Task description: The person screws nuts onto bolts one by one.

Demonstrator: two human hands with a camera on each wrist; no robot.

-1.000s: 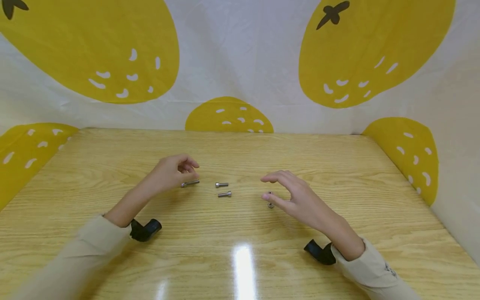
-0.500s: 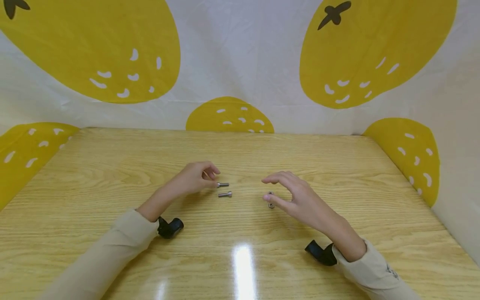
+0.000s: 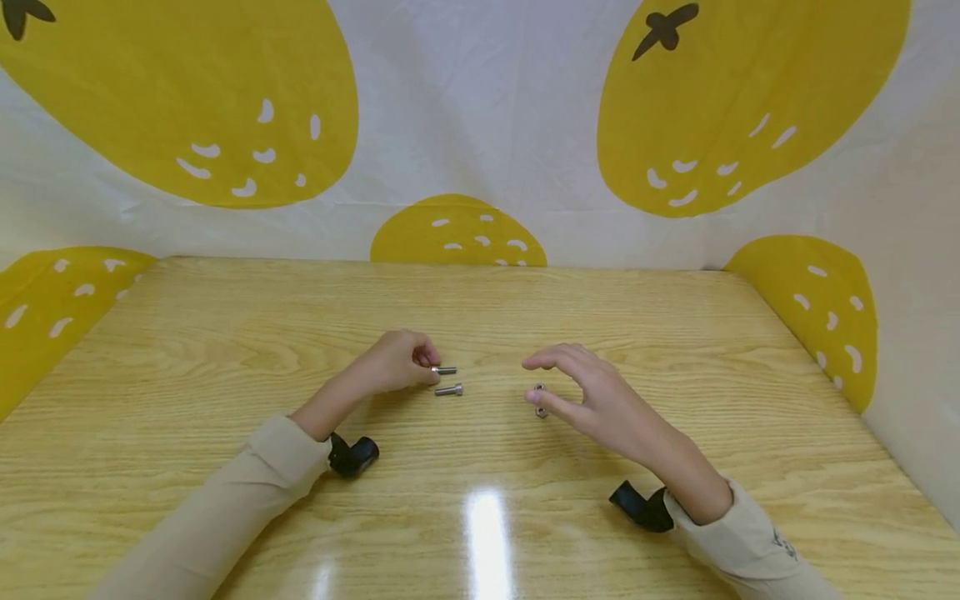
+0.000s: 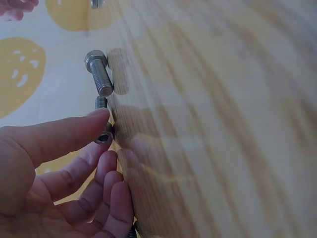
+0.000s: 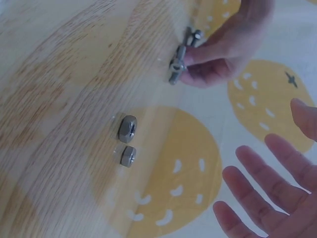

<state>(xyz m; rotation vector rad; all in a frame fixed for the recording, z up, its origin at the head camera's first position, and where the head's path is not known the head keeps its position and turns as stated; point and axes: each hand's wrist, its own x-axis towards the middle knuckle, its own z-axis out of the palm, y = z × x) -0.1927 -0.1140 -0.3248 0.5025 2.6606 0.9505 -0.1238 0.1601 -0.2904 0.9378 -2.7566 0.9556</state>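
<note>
My left hand pinches a socket-head bolt near its head, thumb in front in the left wrist view. A second bolt lies close in front of it on the table, its head to the right. Behind the curled fingers of the left hand, the threaded end of another bolt shows at the bottom of the left wrist view; the rest is hidden. My right hand hovers over the table with fingers spread and nothing held. Near its thumb lie two hex nuts, one larger and one smaller.
The wood-grain table carries a bright light reflection near its front. A white cloth with yellow fruit prints hangs along the back and sides. Black wrist mounts sit on both wrists beside beige sleeves.
My left hand has moved right, from the leftmost bolt to the upper middle bolt, and its thumb and finger have closed on that bolt's head. The right hand has stayed in place.
</note>
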